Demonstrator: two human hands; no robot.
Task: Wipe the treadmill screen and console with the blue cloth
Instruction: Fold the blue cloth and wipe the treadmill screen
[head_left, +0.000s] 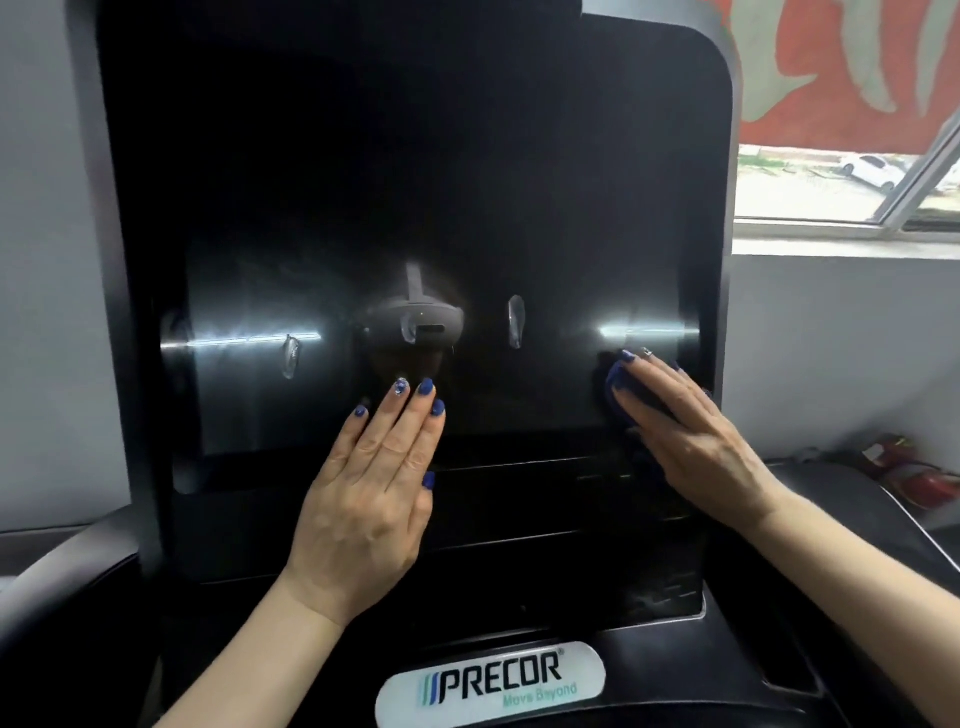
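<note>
The treadmill's dark glossy screen (415, 208) fills the middle of the head view, switched off and reflecting lights. Below it runs the black console (519, 566) with a PRECOR badge (491, 686). My right hand (691, 441) presses flat on the screen's lower right corner, with the blue cloth (621, 387) bunched under its fingers; only a small part of the cloth shows. My left hand (374, 499) lies flat and empty on the screen's lower middle, fingers together, overlapping the bezel below.
A grey wall stands to the left. A window (841, 182) and sill are at the upper right. Red objects (924, 478) lie on a ledge at the right. A curved black handrail (62, 587) sweeps in at the lower left.
</note>
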